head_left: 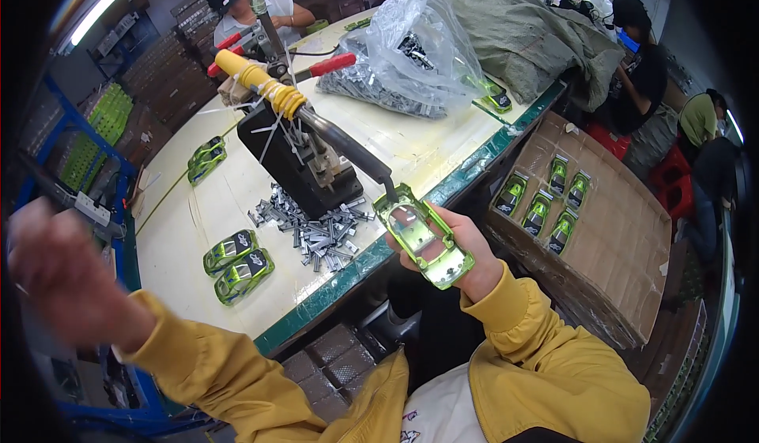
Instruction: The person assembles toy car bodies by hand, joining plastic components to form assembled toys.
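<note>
My right hand (465, 255) grips a green toy car body shell (423, 237), turned so its hollow inside shows. The shell's far end touches or nearly touches the black tip of a bent tube with a yellow sleeve (261, 86), which belongs to a black bench press (296, 158). Raised at the far left, my left hand (71, 277) is smeared by motion, and its fingers cannot be made out. Small grey metal pieces (320, 237) lie heaped around the press base. Two green car shells (239, 265) rest side by side on the table, left of that heap.
Another green car shell (207, 159) lies farther left on the table (182, 214). A clear plastic bag (411, 56) of metal parts stands at the back, beside a grey-green sheet (530, 32). On the right, a cardboard box (601, 269) carries several car shells. Other people sit beyond.
</note>
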Motion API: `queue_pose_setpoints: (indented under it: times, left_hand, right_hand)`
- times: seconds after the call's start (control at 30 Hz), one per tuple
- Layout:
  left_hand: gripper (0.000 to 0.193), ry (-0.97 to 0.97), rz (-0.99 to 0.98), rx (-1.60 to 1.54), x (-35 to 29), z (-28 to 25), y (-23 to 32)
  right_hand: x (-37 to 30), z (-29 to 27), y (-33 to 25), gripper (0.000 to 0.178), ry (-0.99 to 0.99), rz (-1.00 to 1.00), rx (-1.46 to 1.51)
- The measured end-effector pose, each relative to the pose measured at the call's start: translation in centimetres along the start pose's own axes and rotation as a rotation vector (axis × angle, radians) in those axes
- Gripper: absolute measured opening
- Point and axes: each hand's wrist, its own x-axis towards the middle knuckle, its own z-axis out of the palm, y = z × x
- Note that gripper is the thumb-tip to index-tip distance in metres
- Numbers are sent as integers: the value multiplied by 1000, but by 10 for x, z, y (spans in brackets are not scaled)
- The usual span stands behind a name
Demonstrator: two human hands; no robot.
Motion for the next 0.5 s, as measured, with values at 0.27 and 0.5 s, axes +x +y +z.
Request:
queue_pose_setpoints:
  times: [0.27,0.5]
  left_hand:
    - [17,1088,-137,480,-103,-65,-183]
    - [18,1044,-373,703,-131,-63,-230]
  right_hand:
    - [-7,1,6,32,1,11,-5]
    - [-7,8,9,33,-24,22,13]
